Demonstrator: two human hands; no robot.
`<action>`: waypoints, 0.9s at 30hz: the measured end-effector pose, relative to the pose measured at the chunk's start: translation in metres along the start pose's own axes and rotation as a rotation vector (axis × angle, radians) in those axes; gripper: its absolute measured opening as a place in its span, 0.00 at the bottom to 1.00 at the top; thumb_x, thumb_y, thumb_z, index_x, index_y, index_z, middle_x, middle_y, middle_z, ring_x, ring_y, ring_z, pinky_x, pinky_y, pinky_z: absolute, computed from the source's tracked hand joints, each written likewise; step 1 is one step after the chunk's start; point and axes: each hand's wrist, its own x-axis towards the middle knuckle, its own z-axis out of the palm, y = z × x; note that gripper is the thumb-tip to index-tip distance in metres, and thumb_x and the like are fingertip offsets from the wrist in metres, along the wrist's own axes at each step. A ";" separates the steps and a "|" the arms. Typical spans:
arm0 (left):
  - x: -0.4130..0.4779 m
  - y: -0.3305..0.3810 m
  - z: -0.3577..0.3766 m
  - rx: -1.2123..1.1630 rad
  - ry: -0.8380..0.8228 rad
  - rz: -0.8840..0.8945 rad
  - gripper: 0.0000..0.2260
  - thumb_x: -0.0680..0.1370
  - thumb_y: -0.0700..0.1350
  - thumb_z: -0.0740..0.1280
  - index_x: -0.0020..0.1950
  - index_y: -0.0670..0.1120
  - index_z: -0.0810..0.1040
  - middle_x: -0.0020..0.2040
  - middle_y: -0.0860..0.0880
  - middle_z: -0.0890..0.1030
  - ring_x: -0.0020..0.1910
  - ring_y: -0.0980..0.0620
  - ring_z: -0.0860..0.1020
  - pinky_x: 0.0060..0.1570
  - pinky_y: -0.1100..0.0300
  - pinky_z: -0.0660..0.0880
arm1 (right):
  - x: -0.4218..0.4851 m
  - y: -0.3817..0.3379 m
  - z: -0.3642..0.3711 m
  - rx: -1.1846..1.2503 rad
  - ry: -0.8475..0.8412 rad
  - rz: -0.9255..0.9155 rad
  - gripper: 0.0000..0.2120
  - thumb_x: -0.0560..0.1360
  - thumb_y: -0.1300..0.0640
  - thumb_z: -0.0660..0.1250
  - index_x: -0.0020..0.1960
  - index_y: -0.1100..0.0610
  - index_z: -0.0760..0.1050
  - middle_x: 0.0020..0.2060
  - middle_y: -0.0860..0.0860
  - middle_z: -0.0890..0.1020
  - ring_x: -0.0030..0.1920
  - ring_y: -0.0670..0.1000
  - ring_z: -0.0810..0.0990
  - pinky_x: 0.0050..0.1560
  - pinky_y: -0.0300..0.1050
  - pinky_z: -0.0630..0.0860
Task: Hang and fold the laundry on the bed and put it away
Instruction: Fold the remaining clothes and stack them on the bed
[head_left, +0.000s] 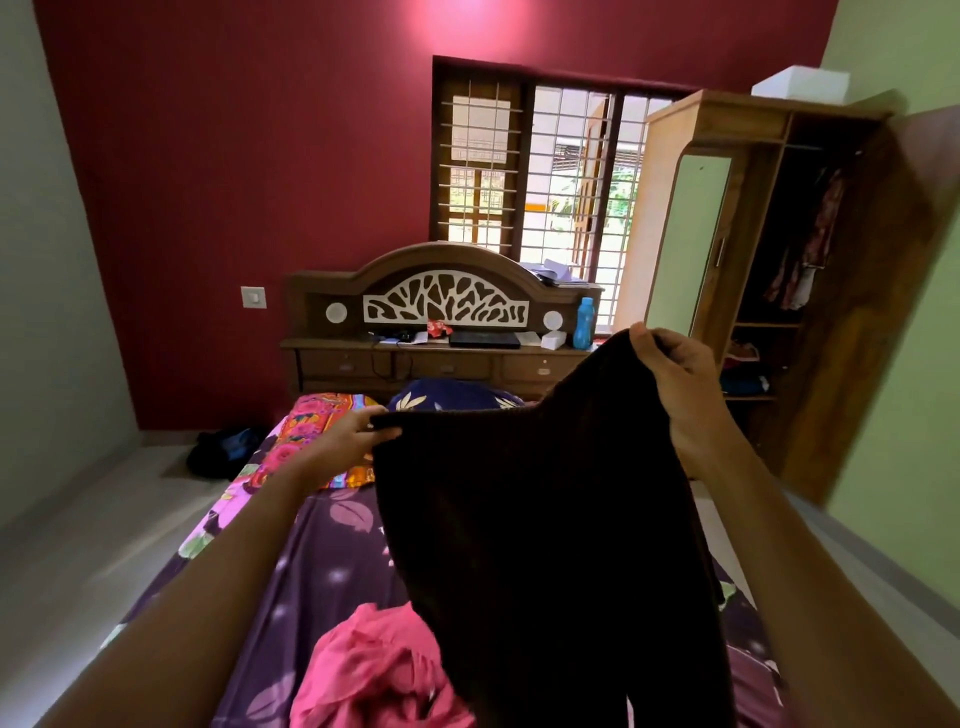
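Left hand: pinches the dark garment's top-left corner.
Pink garment: heaped near on bed, unfolded.
Right hand: fingers curled round raised right corner.
Wardrobe, far right: open.
Folding apparently barely begun.

Left arm: your bare forearm runs from the lower left up toward the middle, stretched forward.
Left hand: held lower than your right; fingers and thumb pinch the top left corner of the dark garment.
Right arm: your bare forearm rises steeply from the lower right.
Right hand: lifted higher, its back toward you, fingers curled over the garment's upper right corner.
Spacing: your hands are well apart, with the garment's top edge drawn between them.
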 end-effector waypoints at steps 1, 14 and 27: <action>0.003 0.003 0.004 -0.080 0.043 0.028 0.07 0.79 0.36 0.62 0.49 0.47 0.76 0.43 0.48 0.78 0.42 0.53 0.78 0.40 0.62 0.76 | -0.003 0.002 -0.004 0.012 -0.016 -0.002 0.10 0.72 0.48 0.66 0.45 0.54 0.79 0.39 0.51 0.80 0.47 0.52 0.80 0.54 0.45 0.75; -0.016 0.135 0.096 0.481 -0.266 0.840 0.10 0.78 0.35 0.60 0.53 0.48 0.77 0.51 0.55 0.76 0.50 0.63 0.75 0.52 0.71 0.71 | -0.002 -0.012 0.018 -0.176 -0.639 -0.127 0.33 0.68 0.62 0.74 0.68 0.45 0.64 0.60 0.45 0.76 0.59 0.41 0.77 0.54 0.36 0.76; -0.006 0.091 0.081 0.105 -0.102 0.421 0.03 0.74 0.41 0.68 0.44 0.49 0.77 0.35 0.54 0.81 0.34 0.60 0.78 0.35 0.67 0.73 | -0.004 0.018 0.053 -0.468 -0.252 -0.339 0.06 0.73 0.59 0.70 0.48 0.60 0.80 0.42 0.51 0.83 0.41 0.43 0.80 0.49 0.39 0.76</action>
